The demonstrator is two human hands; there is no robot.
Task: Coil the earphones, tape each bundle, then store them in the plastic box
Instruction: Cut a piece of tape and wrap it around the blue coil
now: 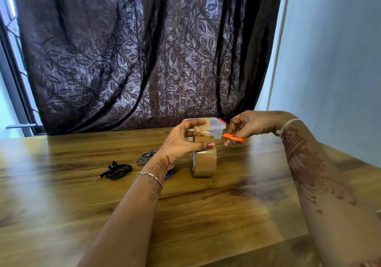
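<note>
on wooden table point(61, 194), coiled earphones point(117, 170), perhaps untaped.

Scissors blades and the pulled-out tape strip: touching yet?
Touching. In the head view the scissors, held by the right hand, have their blade tips lying across the tape strip, which the left hand holds taut above the tape roll.

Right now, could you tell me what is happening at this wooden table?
A person is cutting brown packing tape. The left hand steadies the upright brown tape roll and holds up its pulled-out strip, while the right hand works small orange-handled scissors across that strip. Coiled black earphones and coiled grey earphones lie untaped on the table. The clear lidded plastic box sits behind.
</note>
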